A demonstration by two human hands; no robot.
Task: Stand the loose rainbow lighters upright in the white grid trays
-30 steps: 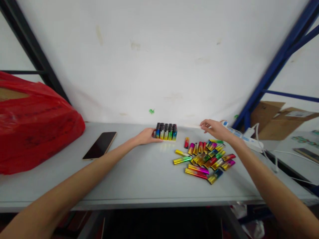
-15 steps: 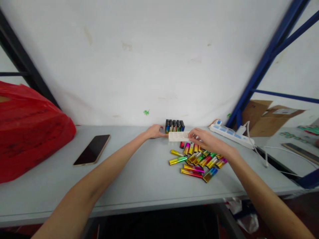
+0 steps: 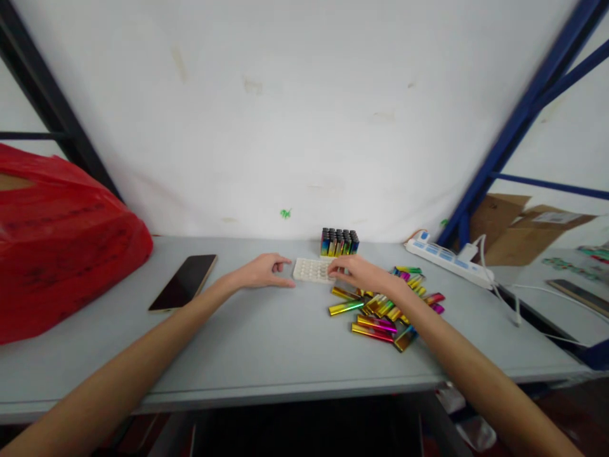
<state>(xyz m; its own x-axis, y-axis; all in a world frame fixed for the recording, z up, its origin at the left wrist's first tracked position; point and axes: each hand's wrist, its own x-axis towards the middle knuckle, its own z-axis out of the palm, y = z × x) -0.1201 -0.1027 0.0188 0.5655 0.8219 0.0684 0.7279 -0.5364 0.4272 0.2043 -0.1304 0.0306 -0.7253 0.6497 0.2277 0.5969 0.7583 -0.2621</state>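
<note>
A white tray with rows of round recesses (image 3: 310, 270) lies on the grey table in front of me, or just above it; I cannot tell which. The fingers of my right hand (image 3: 354, 271) are closed on its right end and cover that part. My left hand (image 3: 266, 271) is open just off the tray's left end, thumb and fingers apart, with nothing between them. To the right, partly under my right forearm, lies a loose pile of shiny multicoloured tubes (image 3: 375, 324). Behind the tray, a block of similar tubes with black tops (image 3: 339, 242) stands upright in tight rows.
A phone (image 3: 184, 282) lies on the table at left, beside a large red plastic bag (image 3: 71, 247). At back right is a white power strip (image 3: 450, 260) with cables. Farther right are a blue metal frame (image 3: 504, 127) and a cardboard box (image 3: 540, 235).
My right hand has brought the white tray left and down, closer to me, away from the upright tubes. My left hand has drawn back to the left and opened.
</note>
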